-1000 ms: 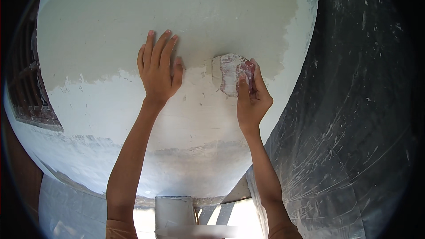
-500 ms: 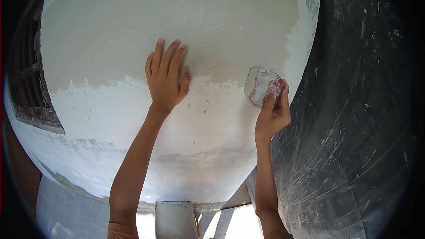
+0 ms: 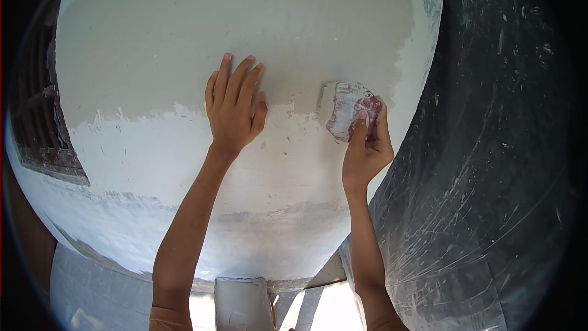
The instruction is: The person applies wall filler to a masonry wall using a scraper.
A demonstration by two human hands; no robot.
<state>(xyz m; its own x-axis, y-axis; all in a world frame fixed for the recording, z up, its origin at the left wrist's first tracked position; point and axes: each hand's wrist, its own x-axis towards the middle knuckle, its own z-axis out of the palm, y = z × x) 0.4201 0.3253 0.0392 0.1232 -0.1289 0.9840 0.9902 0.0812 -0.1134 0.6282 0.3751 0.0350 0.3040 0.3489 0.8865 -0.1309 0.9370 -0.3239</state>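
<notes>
My left hand (image 3: pixel 231 113) lies on the pale plastered wall (image 3: pixel 153 159) with its fingers spread, near the border between the damp grey coat and the whiter surface. Farther right, my right hand (image 3: pixel 367 153) grips a putty scraper (image 3: pixel 349 107) between thumb and fingers. The scraper has a thin, broad blade and a dark red grip, both smeared with white putty. Its blade is close against the wall, at the lower edge of the grey coat (image 3: pixel 245 18); whether its edge touches I cannot tell.
Left of the wall sits a dark brown frame with bars (image 3: pixel 46 110). Dark plastic sheeting (image 3: pixel 478 165), speckled with white, hangs along the right. Below the wall, between my forearms, stands a grey box-like thing (image 3: pixel 241 303).
My right hand has moved left and a little upward with the scraper along the wall. My left hand has shifted very slightly to the right, still flat.
</notes>
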